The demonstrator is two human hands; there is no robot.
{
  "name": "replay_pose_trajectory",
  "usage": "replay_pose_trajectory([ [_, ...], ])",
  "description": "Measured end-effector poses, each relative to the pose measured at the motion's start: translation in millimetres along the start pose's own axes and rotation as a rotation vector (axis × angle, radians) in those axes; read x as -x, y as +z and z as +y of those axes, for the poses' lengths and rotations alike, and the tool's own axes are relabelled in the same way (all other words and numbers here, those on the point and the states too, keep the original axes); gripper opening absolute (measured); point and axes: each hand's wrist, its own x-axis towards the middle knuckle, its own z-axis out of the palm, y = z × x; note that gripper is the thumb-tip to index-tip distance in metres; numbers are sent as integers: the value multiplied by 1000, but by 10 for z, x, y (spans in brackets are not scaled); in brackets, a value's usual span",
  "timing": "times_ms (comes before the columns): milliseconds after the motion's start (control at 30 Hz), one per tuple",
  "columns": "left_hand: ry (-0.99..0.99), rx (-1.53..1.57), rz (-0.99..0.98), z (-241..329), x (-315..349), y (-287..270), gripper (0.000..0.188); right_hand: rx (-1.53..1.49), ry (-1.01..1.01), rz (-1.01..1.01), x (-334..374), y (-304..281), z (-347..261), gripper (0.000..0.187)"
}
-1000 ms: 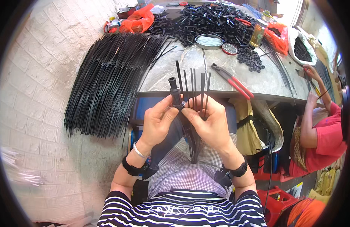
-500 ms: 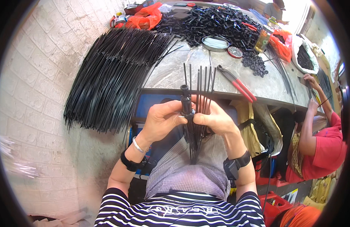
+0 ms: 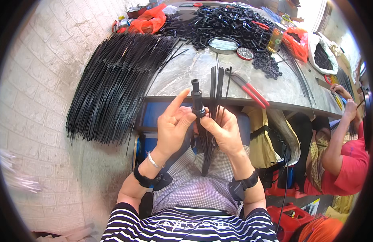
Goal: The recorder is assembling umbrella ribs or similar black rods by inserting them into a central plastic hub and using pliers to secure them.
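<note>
A black stepped tube-shaped fitting [image 3: 197,99] stands upright in front of my lap. My left hand [image 3: 172,127] is closed on its lower part with the thumb and curled fingers, while the index finger points up beside it. My right hand [image 3: 227,135] grips a loose bundle of thin black rods [image 3: 213,86], its thumb against the base of the fitting. The rods stick up above this hand and run down, narrowing together, to my lap. Whether a rod sits inside the fitting cannot be seen, as my fingers cover that spot.
A thick stack of black rods [image 3: 110,84] overhangs the grey table [image 3: 178,76] at left. Red-handled pliers [image 3: 251,92] lie near the edge. Farther back are a heap of black fittings [image 3: 231,24], a round tin [image 3: 223,45] and a bottle [image 3: 276,38]. A co-worker [image 3: 344,161] sits at right.
My left index finger has lifted off the fitting and points up. The rods have drawn closer together, and the ones left of the fitting no longer show. The co-worker's hands have shifted.
</note>
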Motion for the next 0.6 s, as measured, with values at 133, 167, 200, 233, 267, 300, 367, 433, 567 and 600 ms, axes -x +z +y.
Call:
replay_pose_trajectory([
  [133,-22,-72,34,152,43,81,49,209,-154,235,62,141,44,18],
  [167,-43,-109,-21,153,51,46,48,321,-206,279,73,142,61,19],
  [200,-64,-147,-76,154,59,16,47,442,-259,327,74,167,60,24],
  [233,-64,-151,-77,143,47,4,47,438,-260,327,81,171,57,24],
  [267,-105,-133,-81,127,16,-6,42,508,-260,344,89,172,53,22],
  [300,-146,-114,-83,111,-17,-13,39,579,-259,361,93,172,55,21],
  [367,-146,-100,-87,104,-77,-3,36,662,-322,367,77,197,27,19],
  [433,-115,6,-127,106,-107,19,36,745,-383,371,62,193,-43,19],
  [567,-110,28,-141,34,-115,44,36,739,-413,337,80,176,-183,26],
  [600,-99,19,-138,11,-120,69,36,751,-422,352,98,179,-217,25],
])
